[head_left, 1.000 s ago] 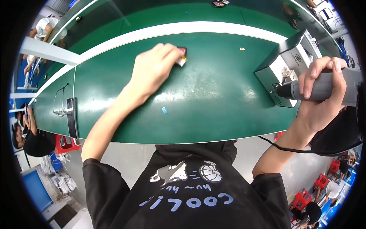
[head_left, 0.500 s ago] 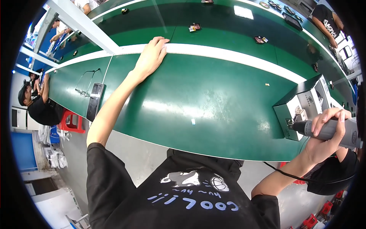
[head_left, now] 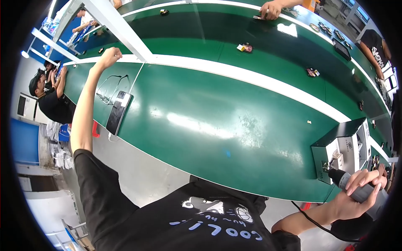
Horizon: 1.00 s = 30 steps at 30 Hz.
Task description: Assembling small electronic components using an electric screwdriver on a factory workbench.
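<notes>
My right hand [head_left: 363, 189] is wrapped round a grey electric screwdriver [head_left: 347, 180], with a black cable hanging below. Its dark nose points at the front of a box-shaped screw feeder [head_left: 344, 144], right beside the metal fittings there; whether the tip touches is too small to tell. My left arm reaches far to the left, and my left hand [head_left: 110, 57] hovers by the white rail [head_left: 201, 65], fingers curled in and nothing visible in them. Below that hand, eyeglasses [head_left: 109, 88] and a dark phone [head_left: 119, 113] lie on the green table [head_left: 188, 150].
Beyond the rail a green conveyor belt [head_left: 276, 62] carries several small dark assemblies [head_left: 245, 47]. Another person's hand [head_left: 271, 9] touches a piece at the far side. A slanted white post [head_left: 121, 31] rises by my left hand. Co-workers sit left and right.
My left hand has left the rail's middle and swung left, its fingers curling. The view has shifted, and the screwdriver's nose stays by the screw feeder. A person's hand has appeared across the belt.
</notes>
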Motion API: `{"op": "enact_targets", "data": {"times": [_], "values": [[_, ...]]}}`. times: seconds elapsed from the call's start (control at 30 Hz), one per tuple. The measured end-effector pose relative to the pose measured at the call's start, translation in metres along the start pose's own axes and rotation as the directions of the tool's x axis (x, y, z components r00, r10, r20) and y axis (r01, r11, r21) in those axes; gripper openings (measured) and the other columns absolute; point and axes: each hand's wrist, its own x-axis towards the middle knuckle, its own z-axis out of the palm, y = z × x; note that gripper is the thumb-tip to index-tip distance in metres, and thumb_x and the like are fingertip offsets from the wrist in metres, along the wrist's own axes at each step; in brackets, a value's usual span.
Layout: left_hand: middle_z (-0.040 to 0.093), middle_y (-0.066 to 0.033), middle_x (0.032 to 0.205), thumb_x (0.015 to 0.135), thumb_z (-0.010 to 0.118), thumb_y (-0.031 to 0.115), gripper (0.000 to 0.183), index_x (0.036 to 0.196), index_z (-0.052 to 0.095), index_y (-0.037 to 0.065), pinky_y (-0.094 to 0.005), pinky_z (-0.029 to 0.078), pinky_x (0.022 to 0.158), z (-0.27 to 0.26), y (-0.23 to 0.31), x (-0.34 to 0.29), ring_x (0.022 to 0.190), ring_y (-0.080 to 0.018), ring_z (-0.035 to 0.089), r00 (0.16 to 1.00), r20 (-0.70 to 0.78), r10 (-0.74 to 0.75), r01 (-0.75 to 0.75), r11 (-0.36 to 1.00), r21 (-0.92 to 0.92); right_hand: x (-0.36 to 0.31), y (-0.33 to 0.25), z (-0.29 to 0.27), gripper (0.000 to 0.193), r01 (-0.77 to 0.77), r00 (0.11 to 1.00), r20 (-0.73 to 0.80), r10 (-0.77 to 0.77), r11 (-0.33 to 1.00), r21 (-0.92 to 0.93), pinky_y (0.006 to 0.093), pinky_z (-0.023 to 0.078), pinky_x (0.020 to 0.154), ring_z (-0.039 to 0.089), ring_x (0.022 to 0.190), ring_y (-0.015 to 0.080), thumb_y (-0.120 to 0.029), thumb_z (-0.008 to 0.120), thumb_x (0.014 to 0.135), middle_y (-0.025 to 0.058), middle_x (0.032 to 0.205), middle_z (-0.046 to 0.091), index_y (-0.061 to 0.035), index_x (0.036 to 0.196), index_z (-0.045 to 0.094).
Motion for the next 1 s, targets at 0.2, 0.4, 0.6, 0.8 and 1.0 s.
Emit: {"op": "enact_targets", "data": {"times": [0.2,0.4,0.6,0.8,1.0], "values": [[0.063,-0.0239,0.120,0.082,0.072,0.031,0.054,0.125,0.059,0.001,-0.0412,0.044,0.102,0.071,-0.065,0.059,0.113,-0.0355,0.060,0.947,-0.283,0.151,-0.210,0.959,-0.192,-0.002,-0.007,0.003,0.018,0.000,0.983,-0.181,-0.025,0.990,-0.139,0.0200,0.033,0.049,0.036,0.050,0.0130,-0.021,0.047,0.094,0.0120,0.080,0.047,-0.0032,0.096,0.041],[0.064,-0.0136,0.119,0.084,0.069,0.003,0.037,0.120,0.062,0.002,-0.0348,0.047,0.100,0.115,-0.020,0.096,0.111,-0.0236,0.062,0.947,-0.322,0.023,-0.135,0.935,-0.328,-0.007,-0.016,0.007,0.017,0.005,1.000,0.021,-0.003,0.995,-0.098,0.0196,0.033,0.050,0.035,0.050,0.0132,-0.020,0.047,0.095,0.0132,0.081,0.047,-0.0040,0.096,0.041],[0.064,-0.0122,0.112,0.087,0.067,0.004,0.036,0.121,0.057,-0.001,-0.0331,0.051,0.093,0.116,-0.027,0.098,0.106,-0.0198,0.062,0.883,-0.459,0.094,-0.341,0.801,-0.493,-0.008,-0.012,0.002,0.018,-0.012,1.000,-0.006,0.012,0.999,-0.031,0.0211,0.031,0.047,0.036,0.050,0.0128,-0.020,0.049,0.095,0.0118,0.080,0.046,-0.0041,0.096,0.041],[0.066,-0.0131,0.112,0.086,0.068,0.010,0.037,0.120,0.060,-0.001,-0.0358,0.054,0.087,0.092,-0.019,0.077,0.104,-0.0214,0.065,0.858,-0.502,0.109,-0.361,0.824,-0.437,-0.015,-0.013,-0.001,0.017,-0.007,0.997,-0.075,0.003,0.999,-0.049,0.0218,0.031,0.046,0.036,0.050,0.0126,-0.019,0.049,0.094,0.0102,0.078,0.043,-0.0043,0.096,0.041],[0.070,-0.0218,0.097,0.081,0.062,0.003,0.028,0.109,0.061,0.001,-0.0441,0.052,0.084,0.019,0.039,-0.037,0.097,-0.0378,0.067,0.885,-0.430,-0.176,0.116,0.980,-0.162,-0.022,-0.013,0.003,0.018,0.003,0.990,-0.142,-0.015,0.996,-0.086,0.0220,0.030,0.045,0.035,0.050,0.0127,-0.020,0.049,0.093,0.0094,0.076,0.041,-0.0038,0.095,0.042]]}}
